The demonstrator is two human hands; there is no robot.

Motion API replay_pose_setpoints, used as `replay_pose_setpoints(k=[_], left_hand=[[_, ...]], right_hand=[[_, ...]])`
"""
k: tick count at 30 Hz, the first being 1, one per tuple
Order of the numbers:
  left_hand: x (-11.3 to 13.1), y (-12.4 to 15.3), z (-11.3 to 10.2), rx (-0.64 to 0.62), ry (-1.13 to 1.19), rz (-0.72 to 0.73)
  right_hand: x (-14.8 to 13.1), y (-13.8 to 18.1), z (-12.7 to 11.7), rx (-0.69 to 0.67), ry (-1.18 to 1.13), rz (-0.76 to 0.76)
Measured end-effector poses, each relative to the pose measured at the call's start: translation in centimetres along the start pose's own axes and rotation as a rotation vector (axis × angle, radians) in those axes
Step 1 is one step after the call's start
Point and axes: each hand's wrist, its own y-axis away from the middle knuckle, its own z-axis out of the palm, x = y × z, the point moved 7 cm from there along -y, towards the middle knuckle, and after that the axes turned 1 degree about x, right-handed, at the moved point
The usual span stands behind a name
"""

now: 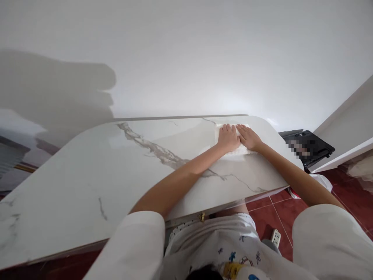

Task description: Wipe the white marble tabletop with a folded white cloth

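Observation:
A thin white sheet point(240, 151), a paper towel or wiping cloth, lies spread on the far right part of the white marble-patterned tabletop point(87, 182). My left hand point(229, 138) presses on it palm down, its fingers pointing toward the wall. Beside it, my right hand point(248, 137) also rests flat on the sheet, angled to the left. The thumbs' sides of the two hands touch or nearly touch. Both hands cover much of the sheet, so only its edges show.
A white wall point(186, 58) rises behind the table's back edge. To the right, an open black case point(313, 146) stands below the tabletop. A white power strip point(275, 238) lies on the red tiled floor point(271, 210). A brass-coloured latch point(201, 216) sits on the table's front edge.

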Motion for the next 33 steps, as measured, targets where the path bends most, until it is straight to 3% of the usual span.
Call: replay_pose_setpoints(k=[8, 14, 20, 26, 33], left_hand=[[3.3, 9.6, -1.1, -0.065, 0.048, 0.054], [7.9, 11.6, -0.8, -0.051, 0.159, 0.083], [10.1, 8.2, -0.4, -0.066, 0.199, 0.087], [8.1, 1.2, 1.3, -0.234, 0.221, 0.039], [3.8, -5.1, 1.9, 0.024, 0.136, -0.023]], right_hand=[[-6.1, 10.0, -2.6, -0.005, -0.037, 0.002], [-4.1, 14.7, -4.1, -0.005, -0.062, -0.005], [0.8, 13.9, -4.5, -0.001, -0.089, 0.019], [4.3, 8.2, -3.5, 0.019, -0.103, 0.122], [7.3, -0.6, -1.3, 0.005, -0.108, 0.1]])
